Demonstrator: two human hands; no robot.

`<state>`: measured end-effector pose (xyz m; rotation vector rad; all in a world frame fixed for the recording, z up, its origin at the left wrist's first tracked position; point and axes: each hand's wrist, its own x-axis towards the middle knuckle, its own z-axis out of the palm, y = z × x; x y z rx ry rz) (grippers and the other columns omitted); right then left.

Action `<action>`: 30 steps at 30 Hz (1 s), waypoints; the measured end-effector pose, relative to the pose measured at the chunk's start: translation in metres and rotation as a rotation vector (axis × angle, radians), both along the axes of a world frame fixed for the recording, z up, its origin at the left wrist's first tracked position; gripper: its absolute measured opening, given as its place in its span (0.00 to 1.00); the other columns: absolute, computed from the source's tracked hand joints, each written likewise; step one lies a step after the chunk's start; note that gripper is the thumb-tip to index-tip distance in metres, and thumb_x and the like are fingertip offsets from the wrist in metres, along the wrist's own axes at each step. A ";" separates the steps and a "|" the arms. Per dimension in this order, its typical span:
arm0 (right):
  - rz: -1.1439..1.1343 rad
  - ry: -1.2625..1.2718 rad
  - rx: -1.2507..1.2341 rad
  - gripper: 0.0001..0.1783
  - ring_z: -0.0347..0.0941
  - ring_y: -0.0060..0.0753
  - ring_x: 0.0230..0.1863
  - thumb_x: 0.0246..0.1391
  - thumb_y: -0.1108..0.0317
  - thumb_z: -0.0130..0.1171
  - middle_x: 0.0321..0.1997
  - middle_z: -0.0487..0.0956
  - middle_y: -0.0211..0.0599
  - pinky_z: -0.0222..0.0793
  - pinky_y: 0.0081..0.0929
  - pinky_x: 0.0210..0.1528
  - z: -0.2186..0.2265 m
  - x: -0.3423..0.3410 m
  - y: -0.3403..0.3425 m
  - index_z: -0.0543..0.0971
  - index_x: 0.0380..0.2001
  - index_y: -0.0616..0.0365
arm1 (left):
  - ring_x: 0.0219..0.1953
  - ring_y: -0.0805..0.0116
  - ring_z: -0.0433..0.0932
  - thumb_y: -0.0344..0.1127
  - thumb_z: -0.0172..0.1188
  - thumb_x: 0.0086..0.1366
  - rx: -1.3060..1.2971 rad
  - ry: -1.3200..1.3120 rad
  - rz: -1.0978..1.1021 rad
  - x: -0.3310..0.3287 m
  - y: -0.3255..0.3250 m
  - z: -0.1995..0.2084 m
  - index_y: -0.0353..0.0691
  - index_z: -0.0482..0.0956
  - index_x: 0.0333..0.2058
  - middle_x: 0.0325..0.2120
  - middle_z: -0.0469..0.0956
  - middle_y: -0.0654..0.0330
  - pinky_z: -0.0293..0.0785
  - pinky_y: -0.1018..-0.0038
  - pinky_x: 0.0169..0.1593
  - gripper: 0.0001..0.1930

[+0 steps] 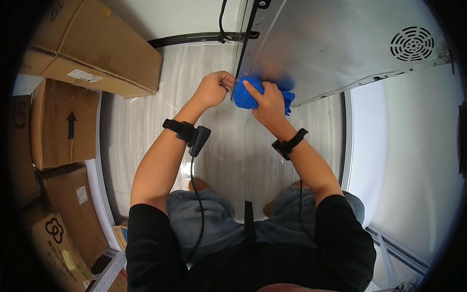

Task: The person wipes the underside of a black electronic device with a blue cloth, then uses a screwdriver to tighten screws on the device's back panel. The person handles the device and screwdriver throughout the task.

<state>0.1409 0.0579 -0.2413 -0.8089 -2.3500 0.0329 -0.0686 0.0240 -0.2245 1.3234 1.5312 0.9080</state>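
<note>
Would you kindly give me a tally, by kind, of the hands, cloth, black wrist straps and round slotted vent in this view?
Hands: 2 (left hand, right hand)
Blue cloth: 1
Black wrist straps: 2, one per arm
Round slotted vent: 1
Total: 6

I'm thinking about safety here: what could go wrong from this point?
The left hand is close to the edge of the metal panel and might get scraped. The blue cloth under the right hand could catch on that edge. The cable from the left wrist strap curves loosely and might snag.
</note>
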 end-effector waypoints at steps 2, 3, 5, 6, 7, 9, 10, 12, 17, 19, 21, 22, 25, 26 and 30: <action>-0.029 -0.002 -0.017 0.42 0.68 0.45 0.35 0.27 0.81 0.62 0.36 0.70 0.43 0.65 0.34 0.34 -0.015 0.014 0.003 0.75 0.53 0.37 | 0.35 0.72 0.76 0.20 0.50 0.59 -0.006 0.048 0.016 0.000 -0.001 0.002 0.31 0.76 0.41 0.33 0.79 0.58 0.73 0.76 0.40 0.11; -0.044 -0.001 -0.030 0.43 0.68 0.45 0.35 0.27 0.81 0.62 0.36 0.70 0.43 0.65 0.34 0.34 -0.016 0.017 0.001 0.75 0.53 0.36 | 0.35 0.73 0.76 0.21 0.50 0.59 -0.012 0.075 0.019 0.001 -0.002 0.001 0.31 0.76 0.40 0.33 0.79 0.58 0.73 0.76 0.40 0.11; -0.031 0.060 0.010 0.42 0.68 0.45 0.35 0.28 0.80 0.62 0.36 0.70 0.43 0.65 0.35 0.34 -0.017 0.014 0.003 0.74 0.54 0.36 | 0.34 0.73 0.76 0.21 0.50 0.60 -0.023 0.125 0.021 0.003 -0.004 0.001 0.31 0.76 0.40 0.32 0.79 0.58 0.73 0.76 0.40 0.10; -0.026 0.091 0.030 0.42 0.68 0.45 0.35 0.28 0.80 0.63 0.36 0.70 0.42 0.65 0.35 0.34 -0.013 0.010 0.004 0.74 0.54 0.36 | 0.34 0.73 0.76 0.22 0.50 0.60 -0.027 0.138 0.032 0.004 -0.004 0.004 0.31 0.76 0.39 0.32 0.79 0.58 0.73 0.76 0.40 0.10; -0.004 0.095 0.023 0.41 0.68 0.44 0.35 0.29 0.79 0.63 0.36 0.70 0.42 0.65 0.35 0.34 -0.007 0.007 0.003 0.74 0.54 0.37 | 0.34 0.73 0.76 0.23 0.50 0.60 -0.030 0.150 0.041 0.005 -0.004 0.007 0.32 0.76 0.39 0.32 0.79 0.58 0.73 0.76 0.40 0.09; 0.036 0.104 0.010 0.41 0.68 0.43 0.34 0.30 0.79 0.62 0.36 0.70 0.42 0.65 0.34 0.34 0.002 0.000 0.000 0.74 0.54 0.37 | 0.33 0.73 0.76 0.24 0.51 0.61 -0.025 0.149 0.051 0.004 -0.003 0.004 0.32 0.77 0.39 0.31 0.79 0.59 0.73 0.76 0.40 0.09; 0.043 0.099 0.028 0.41 0.68 0.43 0.34 0.31 0.79 0.62 0.36 0.70 0.41 0.65 0.34 0.34 0.000 -0.004 0.000 0.74 0.54 0.37 | 0.33 0.73 0.76 0.25 0.51 0.61 -0.019 0.137 0.052 0.001 0.000 -0.001 0.32 0.77 0.38 0.31 0.79 0.59 0.73 0.76 0.40 0.08; 0.058 0.088 0.064 0.40 0.67 0.42 0.34 0.32 0.79 0.62 0.35 0.69 0.41 0.65 0.34 0.34 -0.005 -0.013 0.001 0.74 0.54 0.37 | 0.33 0.73 0.76 0.26 0.52 0.62 -0.022 0.148 0.057 0.001 0.001 -0.003 0.32 0.77 0.38 0.31 0.79 0.58 0.73 0.76 0.40 0.08; 0.042 -0.020 0.067 0.38 0.66 0.39 0.35 0.37 0.80 0.57 0.35 0.69 0.37 0.61 0.31 0.33 -0.039 -0.012 0.003 0.73 0.55 0.34 | 0.33 0.71 0.76 0.27 0.52 0.62 -0.013 0.208 0.084 0.005 -0.003 -0.001 0.33 0.77 0.40 0.32 0.79 0.58 0.73 0.76 0.41 0.10; 0.047 -0.068 0.040 0.40 0.66 0.38 0.34 0.34 0.81 0.58 0.36 0.69 0.37 0.60 0.31 0.33 -0.067 -0.005 0.005 0.74 0.55 0.33 | 0.34 0.66 0.78 0.28 0.52 0.60 -0.029 0.222 0.109 0.004 -0.004 -0.007 0.34 0.78 0.39 0.32 0.80 0.55 0.74 0.74 0.41 0.10; 0.038 -0.137 0.010 0.40 0.65 0.38 0.34 0.35 0.81 0.58 0.36 0.69 0.36 0.59 0.31 0.33 -0.085 0.003 0.008 0.73 0.55 0.33 | 0.34 0.64 0.79 0.29 0.53 0.59 -0.050 0.213 0.112 0.003 -0.005 -0.009 0.34 0.79 0.38 0.32 0.81 0.53 0.74 0.73 0.41 0.10; 0.034 -0.171 -0.005 0.40 0.65 0.37 0.34 0.35 0.81 0.57 0.35 0.68 0.35 0.58 0.31 0.33 -0.091 0.007 0.009 0.73 0.55 0.32 | 0.34 0.64 0.79 0.30 0.54 0.59 -0.061 0.198 0.103 0.003 -0.004 -0.007 0.34 0.79 0.38 0.32 0.81 0.54 0.74 0.73 0.42 0.10; -0.001 -0.167 -0.049 0.38 0.64 0.38 0.35 0.38 0.81 0.55 0.35 0.68 0.35 0.58 0.32 0.33 -0.097 0.009 0.006 0.73 0.54 0.33 | 0.34 0.66 0.79 0.30 0.55 0.59 -0.073 0.178 0.081 0.003 -0.007 -0.010 0.34 0.79 0.39 0.32 0.81 0.55 0.73 0.73 0.41 0.10; -0.018 -0.156 -0.049 0.37 0.64 0.38 0.36 0.38 0.81 0.55 0.35 0.68 0.35 0.58 0.32 0.33 -0.097 0.009 0.004 0.73 0.54 0.33 | 0.34 0.66 0.79 0.30 0.56 0.58 -0.073 0.175 0.072 0.003 -0.007 -0.011 0.34 0.79 0.39 0.31 0.81 0.55 0.73 0.73 0.41 0.11; 0.011 -0.281 -0.102 0.34 0.65 0.36 0.41 0.42 0.76 0.55 0.36 0.68 0.33 0.59 0.32 0.36 -0.112 0.001 0.003 0.73 0.54 0.31 | 0.35 0.69 0.77 0.29 0.56 0.59 -0.108 0.144 -0.002 0.008 -0.006 -0.012 0.33 0.76 0.44 0.33 0.79 0.56 0.72 0.76 0.41 0.13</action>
